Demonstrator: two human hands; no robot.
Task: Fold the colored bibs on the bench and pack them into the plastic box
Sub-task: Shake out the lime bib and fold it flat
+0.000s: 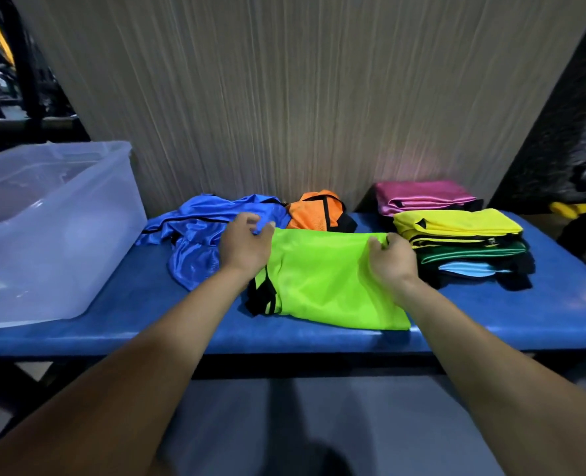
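A lime green bib (322, 280) with black trim lies flat in the middle of the blue bench (119, 304). My left hand (245, 243) is at its far left corner with loosely curled fingers; whether it holds the cloth I cannot tell. My right hand (392, 257) pinches the bib's far right corner. A crumpled blue bib (198, 235) and an orange bib (319, 209) lie behind. At the right sits a folded stack: yellow (456, 225), green (470, 252), light blue (470, 269). A folded pink bib (422, 195) lies behind the stack. The clear plastic box (44, 242) stands at the left.
A striped wall panel (284, 97) rises right behind the bench. Dark gym equipment stands at the far left and right edges. The bench's front edge runs across the view above the grey floor (319, 424).
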